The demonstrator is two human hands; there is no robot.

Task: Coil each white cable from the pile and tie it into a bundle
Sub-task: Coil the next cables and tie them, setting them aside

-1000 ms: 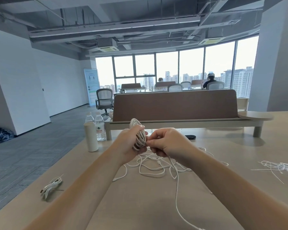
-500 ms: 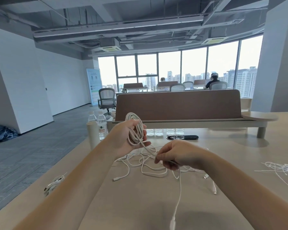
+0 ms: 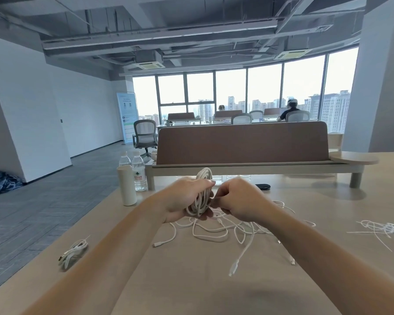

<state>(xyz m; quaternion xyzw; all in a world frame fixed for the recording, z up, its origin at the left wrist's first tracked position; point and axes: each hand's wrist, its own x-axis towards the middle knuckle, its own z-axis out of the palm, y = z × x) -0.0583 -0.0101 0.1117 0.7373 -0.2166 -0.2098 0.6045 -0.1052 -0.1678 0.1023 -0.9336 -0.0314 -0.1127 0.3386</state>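
Coil (image 3: 201,196) in left hand (image 3: 182,198); pile (image 3: 237,228) beneath; bottles (image 3: 138,172), bundle (image 3: 74,251) leftward

Open-plan office: desk divider (image 3: 241,142), swivel chair (image 3: 145,135) – high-rise window wall (image 3: 230,92)

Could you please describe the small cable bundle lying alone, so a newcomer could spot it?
Start at the beige table. Near its left edge, closer than the white bottle, lies the bundle. Unlike the loose pile, it is gathered up and lies alone.
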